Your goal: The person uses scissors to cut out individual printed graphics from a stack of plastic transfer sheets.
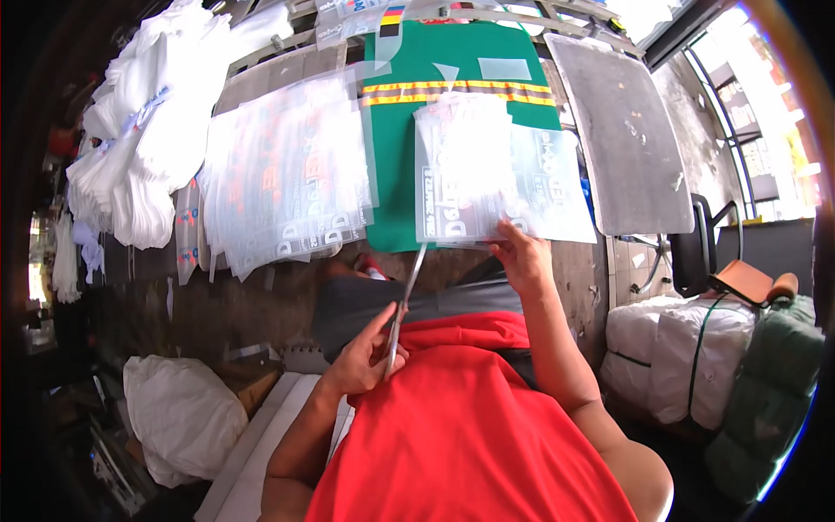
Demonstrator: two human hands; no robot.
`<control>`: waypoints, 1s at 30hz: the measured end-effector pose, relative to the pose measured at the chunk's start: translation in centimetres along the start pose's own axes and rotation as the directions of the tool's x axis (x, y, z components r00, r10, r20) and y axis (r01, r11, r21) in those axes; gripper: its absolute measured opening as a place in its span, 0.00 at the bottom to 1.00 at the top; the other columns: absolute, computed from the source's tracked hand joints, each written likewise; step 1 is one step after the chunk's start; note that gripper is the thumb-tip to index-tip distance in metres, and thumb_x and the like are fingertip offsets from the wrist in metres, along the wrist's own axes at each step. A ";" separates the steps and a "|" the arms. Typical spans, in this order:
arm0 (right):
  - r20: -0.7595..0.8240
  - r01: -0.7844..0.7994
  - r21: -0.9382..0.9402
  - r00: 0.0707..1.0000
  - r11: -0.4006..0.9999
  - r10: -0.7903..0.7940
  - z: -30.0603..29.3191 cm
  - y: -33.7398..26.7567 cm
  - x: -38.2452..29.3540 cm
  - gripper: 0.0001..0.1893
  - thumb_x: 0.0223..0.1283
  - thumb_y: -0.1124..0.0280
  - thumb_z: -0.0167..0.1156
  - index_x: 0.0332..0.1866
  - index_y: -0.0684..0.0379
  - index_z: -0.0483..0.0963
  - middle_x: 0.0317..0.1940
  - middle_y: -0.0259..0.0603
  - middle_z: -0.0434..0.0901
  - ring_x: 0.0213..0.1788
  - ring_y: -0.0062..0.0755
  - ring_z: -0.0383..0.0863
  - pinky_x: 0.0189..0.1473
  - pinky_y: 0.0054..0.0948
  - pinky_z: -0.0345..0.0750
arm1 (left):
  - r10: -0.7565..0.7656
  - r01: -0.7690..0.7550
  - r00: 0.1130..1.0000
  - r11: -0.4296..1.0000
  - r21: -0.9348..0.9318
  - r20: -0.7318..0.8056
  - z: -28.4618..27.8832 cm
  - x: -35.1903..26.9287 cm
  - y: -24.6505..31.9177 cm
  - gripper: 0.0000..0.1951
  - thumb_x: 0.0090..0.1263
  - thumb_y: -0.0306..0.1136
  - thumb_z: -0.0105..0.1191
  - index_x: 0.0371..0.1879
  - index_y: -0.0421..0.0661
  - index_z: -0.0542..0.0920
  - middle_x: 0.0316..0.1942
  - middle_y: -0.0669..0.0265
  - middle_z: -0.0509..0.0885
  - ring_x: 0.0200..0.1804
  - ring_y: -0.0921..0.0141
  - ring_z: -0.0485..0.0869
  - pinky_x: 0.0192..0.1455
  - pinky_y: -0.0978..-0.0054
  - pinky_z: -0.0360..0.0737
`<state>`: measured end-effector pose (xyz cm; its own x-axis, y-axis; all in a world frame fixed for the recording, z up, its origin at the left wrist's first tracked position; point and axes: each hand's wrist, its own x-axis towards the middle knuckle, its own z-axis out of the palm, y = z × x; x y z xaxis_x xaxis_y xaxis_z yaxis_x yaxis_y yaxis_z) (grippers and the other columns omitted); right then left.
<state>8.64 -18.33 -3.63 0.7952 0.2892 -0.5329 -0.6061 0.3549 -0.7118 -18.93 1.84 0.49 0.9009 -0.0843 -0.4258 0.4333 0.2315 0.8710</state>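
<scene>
My left hand [366, 355] holds a pair of long metal scissors [411, 287] in front of my red shirt. The blades point away from me, their tip near the front edge of a pile of printed translucent film sheets [466, 176]. With thumb and fingers, my right hand [525, 260] grips the front edge of these sheets, where the pile meets another printed sheet [551, 183] on its right. Glare washes out much of the print. Beneath lies a green board or cloth [394, 222] with an orange-and-yellow striped band [391, 93] across it.
A broader stack of printed film sheets [287, 169] lies to the left, beside a heap of white material [147, 117]. To the right is a bare grey board [620, 130]. White wrapped bales [678, 352] and a black chair [695, 254] stand at right, a white sack [182, 417] at lower left.
</scene>
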 end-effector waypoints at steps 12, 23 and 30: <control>0.042 0.105 0.083 0.993 0.991 -0.109 3.9 2.7 -0.8 0.16 0.63 0.79 0.65 0.55 0.59 0.75 0.44 0.39 0.83 0.42 0.34 0.86 0.43 0.35 0.86 | 0.155 -0.159 0.987 0.981 -0.109 -0.042 5.6 7.2 -0.8 0.42 0.75 0.19 0.51 0.82 0.50 0.42 0.58 0.52 0.81 0.53 0.73 0.82 0.59 0.72 0.82; 0.088 0.097 0.118 0.990 0.988 -0.108 4.3 3.2 -1.6 0.18 0.64 0.79 0.65 0.57 0.57 0.74 0.47 0.37 0.82 0.46 0.32 0.84 0.46 0.34 0.85 | 0.222 -0.228 0.973 0.967 -0.115 -0.061 6.2 8.9 0.5 0.42 0.73 0.14 0.49 0.81 0.48 0.42 0.78 0.59 0.59 0.61 0.67 0.80 0.60 0.68 0.84; 0.074 0.153 0.140 0.984 0.978 -0.164 5.1 3.2 -2.0 0.15 0.64 0.80 0.64 0.55 0.60 0.75 0.42 0.38 0.83 0.40 0.29 0.85 0.41 0.31 0.85 | 0.228 -0.238 0.971 0.958 -0.159 -0.074 6.2 9.2 0.7 0.42 0.73 0.15 0.49 0.81 0.47 0.42 0.79 0.58 0.56 0.63 0.64 0.80 0.60 0.68 0.84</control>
<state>5.01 -13.24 -2.53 0.8804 0.2924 -0.3734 -0.4740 0.5155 -0.7139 -10.19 -4.79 -1.26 0.9716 0.0432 -0.2326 0.1971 0.3957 0.8970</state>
